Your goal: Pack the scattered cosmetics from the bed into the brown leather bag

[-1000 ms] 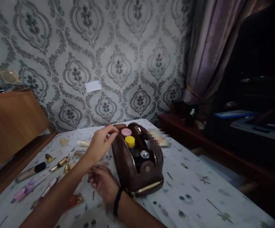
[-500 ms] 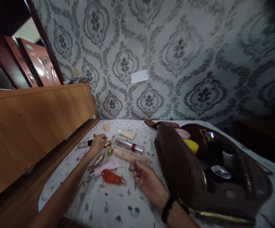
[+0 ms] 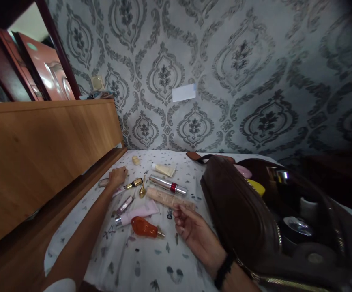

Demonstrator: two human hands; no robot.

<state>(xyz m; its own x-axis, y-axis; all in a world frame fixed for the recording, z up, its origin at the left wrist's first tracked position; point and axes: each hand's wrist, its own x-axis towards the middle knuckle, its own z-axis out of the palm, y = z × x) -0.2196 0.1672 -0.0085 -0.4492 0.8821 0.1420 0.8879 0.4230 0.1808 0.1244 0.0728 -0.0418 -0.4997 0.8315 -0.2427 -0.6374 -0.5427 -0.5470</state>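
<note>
My left hand [image 3: 118, 177] lies over the capped end of a slim beige makeup bottle [image 3: 103, 182], fingers curled down; what they grip is hidden. Just right of it are a black-and-gold lipstick [image 3: 134, 183] and a gold spoon-shaped piece [image 3: 142, 190]. My right hand [image 3: 196, 231] is loosely curled beside the end of a peach tube [image 3: 168, 198], with nothing visible in it. Between the hands lie a small pink-capped tube [image 3: 125, 205], a lilac squeeze tube [image 3: 138, 213] and an orange perfume bottle [image 3: 144, 227]. Farther back are a silver tube with a red band [image 3: 167, 185] and a cream tube [image 3: 164, 169].
A large open brown bag [image 3: 237, 207] fills the right side, with a yellow item [image 3: 256, 187] and a pink item [image 3: 243, 171] inside. A wooden board [image 3: 51, 142] borders the left. Patterned wallpaper [image 3: 164, 81] rises behind the printed sheet [image 3: 151, 259].
My left hand has moved left, off the black-and-gold lipstick and onto the capped end of the beige bottle. My right hand has hardly moved. The view has shifted slightly.
</note>
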